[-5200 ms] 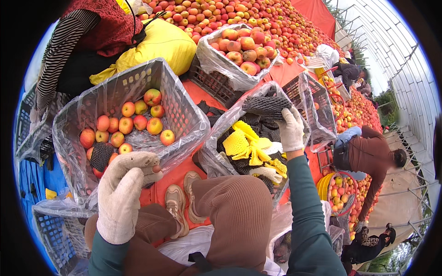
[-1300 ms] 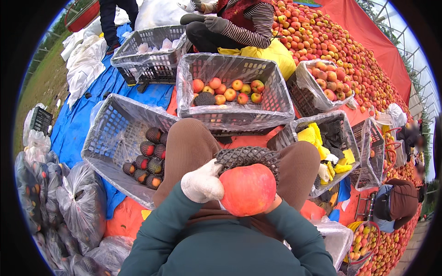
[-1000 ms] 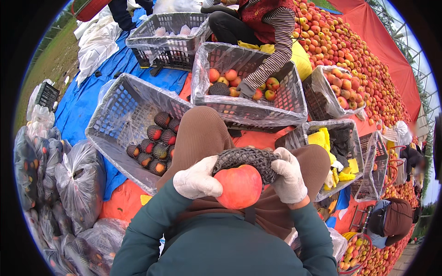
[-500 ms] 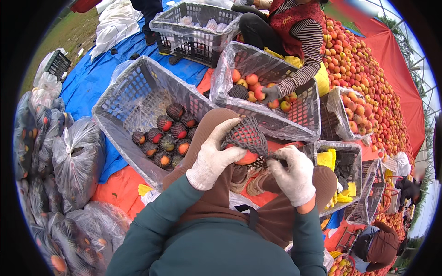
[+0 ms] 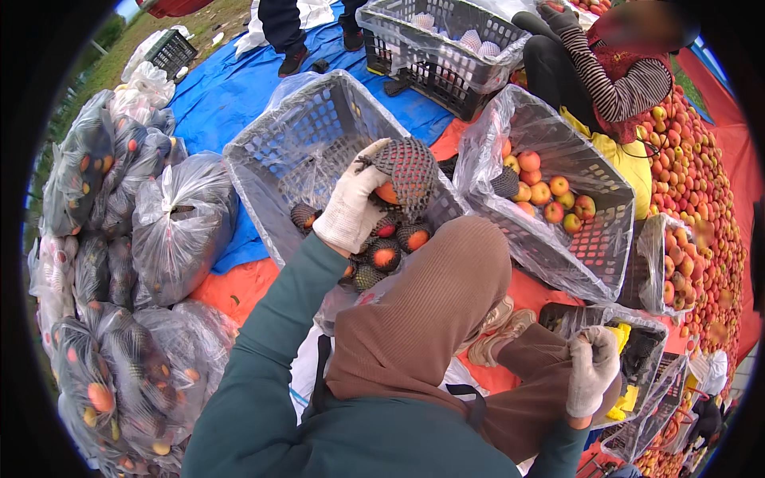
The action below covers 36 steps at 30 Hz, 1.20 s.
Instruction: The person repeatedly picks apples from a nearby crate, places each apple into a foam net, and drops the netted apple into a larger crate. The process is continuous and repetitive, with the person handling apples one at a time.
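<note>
My left hand (image 5: 351, 205), in a white glove, is closed round an apple in a black foam net (image 5: 408, 177). It holds this apple above the near side of a lined black crate (image 5: 271, 187), where several netted apples (image 5: 384, 253) lie. Some red skin shows below the net. My right hand (image 5: 592, 371), also gloved, is by my right knee with its fingers curled in and nothing visible in them. Beside it stands a smaller crate (image 5: 658, 333) with black nets (image 5: 640, 350) and yellow pieces (image 5: 624, 402).
Another lined crate (image 5: 586, 263) holds bare apples (image 5: 550, 191); a person (image 5: 617, 88) sits behind it. Bags of netted apples (image 5: 182, 231) are piled at left. A large apple heap (image 5: 693, 175) rises at right. Blue sheeting (image 5: 219, 103) covers ground at the far left.
My hands have parted. The left carried the netted apple leftward over the crate; the right let go of the net and moved right and down. The co-worker's hand has lifted out of their crate.
</note>
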Each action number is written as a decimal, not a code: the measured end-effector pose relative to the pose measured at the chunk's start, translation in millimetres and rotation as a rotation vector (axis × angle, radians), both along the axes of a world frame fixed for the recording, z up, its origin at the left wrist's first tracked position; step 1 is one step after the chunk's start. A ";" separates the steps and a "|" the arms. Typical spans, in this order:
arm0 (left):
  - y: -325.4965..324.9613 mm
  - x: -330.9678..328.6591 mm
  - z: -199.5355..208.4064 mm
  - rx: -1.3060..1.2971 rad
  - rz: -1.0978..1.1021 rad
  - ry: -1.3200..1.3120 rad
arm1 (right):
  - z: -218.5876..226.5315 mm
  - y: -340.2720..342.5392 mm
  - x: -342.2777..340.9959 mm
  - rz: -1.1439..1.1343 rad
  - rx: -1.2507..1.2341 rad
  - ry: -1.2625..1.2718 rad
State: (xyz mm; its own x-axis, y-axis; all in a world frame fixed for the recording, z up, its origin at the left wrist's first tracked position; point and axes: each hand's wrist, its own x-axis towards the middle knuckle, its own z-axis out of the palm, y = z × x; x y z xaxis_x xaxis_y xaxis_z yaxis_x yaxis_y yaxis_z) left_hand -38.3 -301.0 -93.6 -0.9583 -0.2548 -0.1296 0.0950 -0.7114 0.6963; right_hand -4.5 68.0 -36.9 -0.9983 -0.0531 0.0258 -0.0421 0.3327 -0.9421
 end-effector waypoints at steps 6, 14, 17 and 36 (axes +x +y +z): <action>-153.1 -54.6 -159.1 -0.780 0.274 -0.597 | -14.8 61.5 1.3 -0.293 0.023 0.003; -233.1 -16.5 -293.3 -1.827 0.067 -1.133 | 12.6 157.2 -29.9 -0.642 0.146 0.015; -204.5 -20.8 -311.6 -2.044 -0.077 -1.187 | -2.0 221.2 -17.3 -0.801 0.178 -0.010; -8.0 -114.8 -24.8 -1.332 -0.048 -0.118 | -183.0 428.3 -60.0 -0.843 0.837 -0.393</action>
State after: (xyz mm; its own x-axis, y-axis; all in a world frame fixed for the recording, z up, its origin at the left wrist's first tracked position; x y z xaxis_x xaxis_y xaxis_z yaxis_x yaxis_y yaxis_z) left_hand -153.1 -309.1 -118.4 -0.9700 -0.2177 0.1078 -0.0191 0.5106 0.8596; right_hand -64.4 496.4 -219.9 -0.6619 0.7494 -0.0143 0.7107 0.6215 -0.3296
